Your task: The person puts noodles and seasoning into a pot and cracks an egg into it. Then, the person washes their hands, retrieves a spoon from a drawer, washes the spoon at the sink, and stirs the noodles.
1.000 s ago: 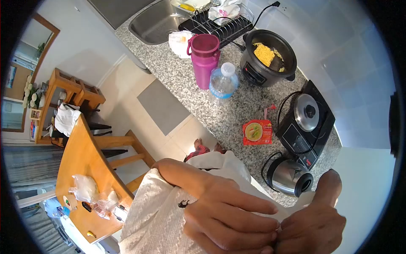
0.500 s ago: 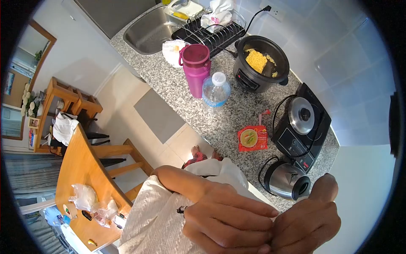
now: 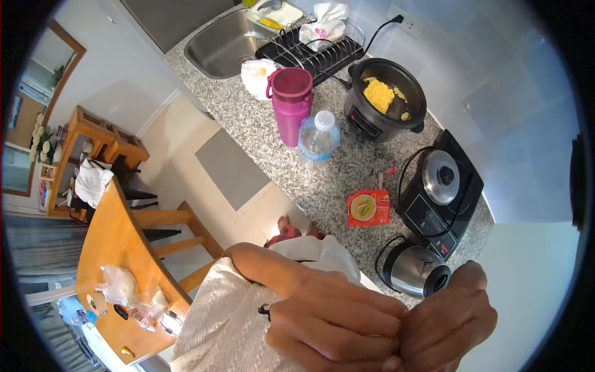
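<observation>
My left hand (image 3: pixel 338 322) and my right hand (image 3: pixel 449 316) meet in front of my body, fingers curled in and touching. Whatever lies between them, if anything, is hidden by the fingers. Just beyond my right hand stands a steel electric kettle (image 3: pixel 418 271). A torn red noodle packet (image 3: pixel 369 208) lies flat on the granite counter, a small red strip beside its top. Farther back, a block of yellow dry noodles (image 3: pixel 379 95) sits in an uncovered black electric cooker (image 3: pixel 365 123).
A steel lid (image 3: pixel 440 177) rests on the black induction hob (image 3: pixel 427 217), a cord looping over it. A plastic water bottle (image 3: pixel 318 141) and a purple flask (image 3: pixel 290 111) stand near the counter edge. Behind are a dish rack (image 3: pixel 338 59) and sink (image 3: pixel 214 49). A wooden table (image 3: pixel 105 248) is left.
The view has shifted slightly. My right hand has turned a little, its thumb lower and closer to the kettle; both hands stay together.
</observation>
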Demonstrator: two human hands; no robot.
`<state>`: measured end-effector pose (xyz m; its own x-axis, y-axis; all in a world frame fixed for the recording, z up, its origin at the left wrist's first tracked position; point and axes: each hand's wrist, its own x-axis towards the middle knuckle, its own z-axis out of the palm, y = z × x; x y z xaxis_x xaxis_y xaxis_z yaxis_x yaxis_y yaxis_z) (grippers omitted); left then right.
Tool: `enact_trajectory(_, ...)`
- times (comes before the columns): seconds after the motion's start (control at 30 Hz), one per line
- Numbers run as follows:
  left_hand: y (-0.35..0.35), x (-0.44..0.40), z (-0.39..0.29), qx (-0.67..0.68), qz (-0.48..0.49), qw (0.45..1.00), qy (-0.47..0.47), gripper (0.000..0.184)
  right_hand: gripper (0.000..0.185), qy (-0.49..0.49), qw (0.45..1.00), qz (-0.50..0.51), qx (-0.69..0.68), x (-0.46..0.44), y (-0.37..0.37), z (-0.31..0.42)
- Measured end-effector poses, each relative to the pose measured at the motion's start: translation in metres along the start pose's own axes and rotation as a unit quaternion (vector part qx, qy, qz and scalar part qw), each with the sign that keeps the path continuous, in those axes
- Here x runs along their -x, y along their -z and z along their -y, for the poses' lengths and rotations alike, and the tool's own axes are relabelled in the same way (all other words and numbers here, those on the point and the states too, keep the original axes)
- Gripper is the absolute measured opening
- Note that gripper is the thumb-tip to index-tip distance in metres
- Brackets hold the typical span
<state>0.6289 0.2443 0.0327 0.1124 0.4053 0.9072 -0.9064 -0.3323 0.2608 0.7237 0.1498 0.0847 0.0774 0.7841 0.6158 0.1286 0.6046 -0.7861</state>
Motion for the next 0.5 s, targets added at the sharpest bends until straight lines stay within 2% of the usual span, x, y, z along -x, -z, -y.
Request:
enact_trajectory(0.03,0.000,-0.001,-0.002,-0.001,0.002,1.000,0.002,0.010,0.008,0.015,1.000,-0.012,-0.009,-0.004,-0.001,-0.002)
enact_trajectory(0.07,0.004,-0.005,-0.001,-0.003,0.060,0.998,0.010,0.009,0.014,0.048,0.999,0.010,0.009,0.000,0.002,-0.005)
enact_trajectory(0.1,0.009,-0.013,0.000,-0.006,0.119,0.993,0.018,0.009,0.014,0.052,0.996,0.015,0.066,-0.001,0.006,-0.004)
enact_trajectory(0.13,0.026,-0.026,0.005,-0.012,0.231,0.972,0.033,0.010,0.014,0.057,0.991,0.019,0.121,-0.001,0.009,-0.004)
enact_trajectory(0.2,0.037,-0.039,0.021,-0.070,0.308,0.945,0.083,0.013,0.004,-0.003,0.954,-0.012,0.300,-0.011,0.019,0.002)
enact_trajectory(0.23,0.037,-0.038,0.030,-0.121,0.277,0.946,0.117,0.012,0.004,-0.038,0.923,-0.027,0.383,-0.017,0.025,0.004)
enact_trajectory(0.33,0.037,-0.032,0.064,-0.248,0.201,0.924,0.211,0.010,0.009,0.027,0.892,-0.049,0.449,-0.024,0.067,-0.032)
enact_trajectory(0.37,0.040,-0.035,0.081,-0.273,0.194,0.914,0.228,0.009,0.007,-0.070,0.884,-0.074,0.456,-0.026,0.073,-0.036)
enact_trajectory(0.4,0.041,-0.037,0.095,-0.294,0.211,0.908,0.212,0.010,0.009,-0.134,0.903,-0.118,0.391,-0.029,0.080,-0.046)
enact_trajectory(0.47,0.041,-0.039,0.119,-0.336,0.245,0.892,0.179,0.011,0.007,-0.270,0.906,-0.120,0.304,-0.035,0.099,-0.052)
enact_trajectory(0.5,0.043,-0.038,0.131,-0.329,0.251,0.894,0.172,0.012,0.007,-0.269,0.900,-0.099,0.328,-0.037,0.106,-0.057)
